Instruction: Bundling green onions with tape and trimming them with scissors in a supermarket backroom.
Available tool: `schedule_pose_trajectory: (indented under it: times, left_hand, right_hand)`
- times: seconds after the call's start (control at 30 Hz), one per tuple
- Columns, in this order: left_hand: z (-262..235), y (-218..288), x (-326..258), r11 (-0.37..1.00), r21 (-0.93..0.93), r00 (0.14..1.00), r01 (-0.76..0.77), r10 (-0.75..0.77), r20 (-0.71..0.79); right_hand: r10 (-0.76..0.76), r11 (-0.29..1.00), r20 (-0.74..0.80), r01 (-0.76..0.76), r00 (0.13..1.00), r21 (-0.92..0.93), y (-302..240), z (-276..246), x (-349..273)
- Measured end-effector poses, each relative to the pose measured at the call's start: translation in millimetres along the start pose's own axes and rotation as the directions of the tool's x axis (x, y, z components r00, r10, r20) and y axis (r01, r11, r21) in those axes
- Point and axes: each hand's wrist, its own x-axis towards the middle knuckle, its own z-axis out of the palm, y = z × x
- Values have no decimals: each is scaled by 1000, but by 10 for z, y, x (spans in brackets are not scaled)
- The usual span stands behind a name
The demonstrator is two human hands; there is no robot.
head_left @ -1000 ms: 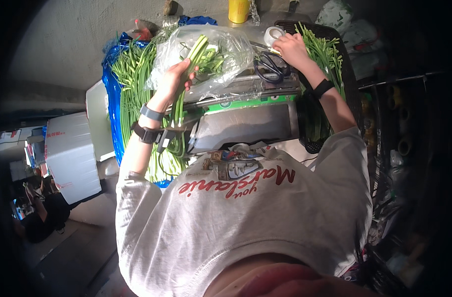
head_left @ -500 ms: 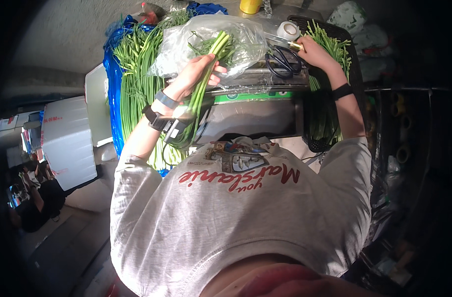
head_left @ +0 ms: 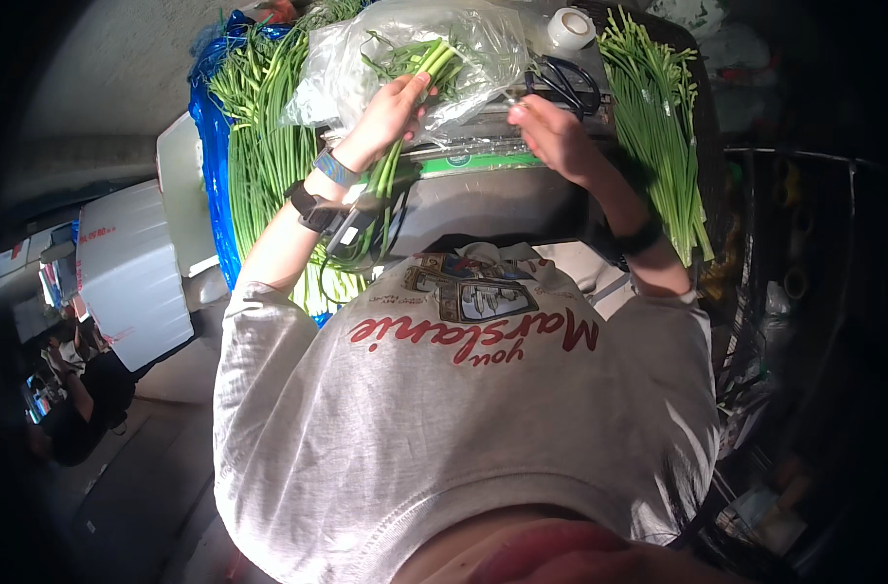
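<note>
Crossing the machine's (head_left: 497, 209) left edge, green stems (head_left: 434, 60) are clamped by the left hand (head_left: 395, 112); the right hand's (head_left: 559, 141) grip cannot be told.

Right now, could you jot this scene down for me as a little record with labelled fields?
Left hand: closed around a small bunch of green stalks
Right hand: fingers bent, near the clear plastic bag; whether they pinch anything is unclear
Behind the held bunch: the clear plastic bag
Beyond the right hand: dark-handled scissors and a white roll
Left side: long green stems, with blue plastic along their outer edge
Right side: more long green stems
</note>
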Motion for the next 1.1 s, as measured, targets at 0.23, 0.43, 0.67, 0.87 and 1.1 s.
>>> schedule_pose_trajectory:
  times: [0.23,0.43,0.67,0.87,1.1]
  left_hand:
    - [-68,-213,134,927,365,988,-89,129,-85]
    - [-162,-282,182,842,523,970,-130,217,-109]
    - [-61,-225,128,661,722,911,-204,398,-107]
    - [0,-320,166,641,738,904,-210,416,-104]
    - [170,-410,156,648,729,898,-219,426,-109]
  right_hand:
    - [154,981,139,-168,978,95,28,190,300]
    - [104,989,152,-117,983,84,32,336,298]
    - [144,989,128,-147,981,11,95,384,382]
    - [65,998,82,-63,995,-26,273,377,253]
    - [235,965,166,-251,958,82,371,372,226]
